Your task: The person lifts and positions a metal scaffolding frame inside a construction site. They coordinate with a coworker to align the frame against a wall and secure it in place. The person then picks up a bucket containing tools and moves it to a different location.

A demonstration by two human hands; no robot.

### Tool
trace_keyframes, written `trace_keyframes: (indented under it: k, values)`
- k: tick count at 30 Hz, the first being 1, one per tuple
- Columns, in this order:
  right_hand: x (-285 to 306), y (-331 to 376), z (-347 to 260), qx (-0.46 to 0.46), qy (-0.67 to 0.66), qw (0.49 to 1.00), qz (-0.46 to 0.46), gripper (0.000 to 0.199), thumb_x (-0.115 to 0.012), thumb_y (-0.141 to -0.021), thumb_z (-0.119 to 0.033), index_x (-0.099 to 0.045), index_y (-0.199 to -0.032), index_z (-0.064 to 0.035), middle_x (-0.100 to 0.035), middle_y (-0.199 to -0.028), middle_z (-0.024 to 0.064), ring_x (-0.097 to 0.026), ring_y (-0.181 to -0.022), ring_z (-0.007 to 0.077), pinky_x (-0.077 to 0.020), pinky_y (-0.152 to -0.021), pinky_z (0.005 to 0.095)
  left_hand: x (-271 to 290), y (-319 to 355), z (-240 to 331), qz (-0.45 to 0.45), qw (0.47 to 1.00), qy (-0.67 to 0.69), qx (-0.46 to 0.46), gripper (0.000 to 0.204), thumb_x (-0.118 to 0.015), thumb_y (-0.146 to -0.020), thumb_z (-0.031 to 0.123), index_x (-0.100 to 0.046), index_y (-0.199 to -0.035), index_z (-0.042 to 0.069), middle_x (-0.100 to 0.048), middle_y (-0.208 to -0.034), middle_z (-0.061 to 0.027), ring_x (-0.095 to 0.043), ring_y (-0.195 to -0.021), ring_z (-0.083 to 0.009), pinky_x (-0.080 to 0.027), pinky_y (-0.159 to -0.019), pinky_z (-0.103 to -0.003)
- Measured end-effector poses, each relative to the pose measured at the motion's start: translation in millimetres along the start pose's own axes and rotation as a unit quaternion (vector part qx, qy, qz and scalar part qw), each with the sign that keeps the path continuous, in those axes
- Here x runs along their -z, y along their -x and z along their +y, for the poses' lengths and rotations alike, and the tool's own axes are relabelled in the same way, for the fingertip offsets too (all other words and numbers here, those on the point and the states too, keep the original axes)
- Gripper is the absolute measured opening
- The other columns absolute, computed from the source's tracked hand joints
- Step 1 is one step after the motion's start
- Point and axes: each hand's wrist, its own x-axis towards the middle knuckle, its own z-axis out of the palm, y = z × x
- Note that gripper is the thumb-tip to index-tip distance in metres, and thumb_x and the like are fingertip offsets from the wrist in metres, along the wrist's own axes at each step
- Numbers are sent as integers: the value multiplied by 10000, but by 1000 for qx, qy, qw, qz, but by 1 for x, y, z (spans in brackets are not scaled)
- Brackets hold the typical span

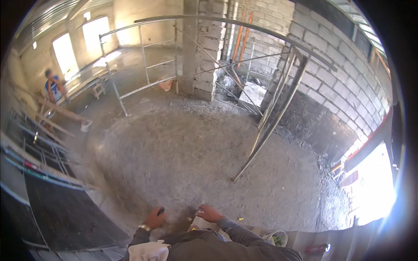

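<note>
Left hand (154, 219) fingers clenched round small dark tool (160, 211); right hand (209, 213) fingers' state unclear, pale object (199, 223) below.

At the bottom centre, the left hand (154, 219) grips a small dark object (160, 211) (too small to identify), and the right hand (209, 213) touches a pale packet (198, 223). Grey scaffold (278, 104) fills the upper middle. A person (54, 88) stands at the upper left.

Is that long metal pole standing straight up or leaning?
Leaning. The metal pole slants from the dusty floor up to the block wall.
</note>
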Motion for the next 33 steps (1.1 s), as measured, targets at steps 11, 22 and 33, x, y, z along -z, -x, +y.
trace_keyframes:
  k: [11,22,33]
  values:
    - [330,118,56,-15,-126,431,894,510,-566,-915,-135,-324,-1341,8,-562,-1147,141,-554,-978,200,-464,-843,330,48,-145,10,-272,931,-203,135,427,-552,-877,309,-558,-1221,55,-613,-1147,-185,-578,-1101,-329,-444,-918,-426]
    - [101,-68,203,-249,-9,719,649,650,-604,-885,-257,-296,-1418,-49,-506,-1249,222,-553,-1077,310,-447,-932,428,48,-287,-104,-378,887,-237,117,413,-549,-878,299,-567,-1212,57,-619,-1138,-182,-586,-1083,-327,-450,-909,-423]
    - [-161,-19,216,-581,-126,795,122,476,-634,-774,-476,-707,-945,-38,-672,-1005,195,-647,-943,355,-516,-825,430,78,-413,-136,-411,856,-285,136,399,-546,-878,289,-576,-1204,60,-625,-1129,-179,-595,-1064,-325,-455,-900,-421]
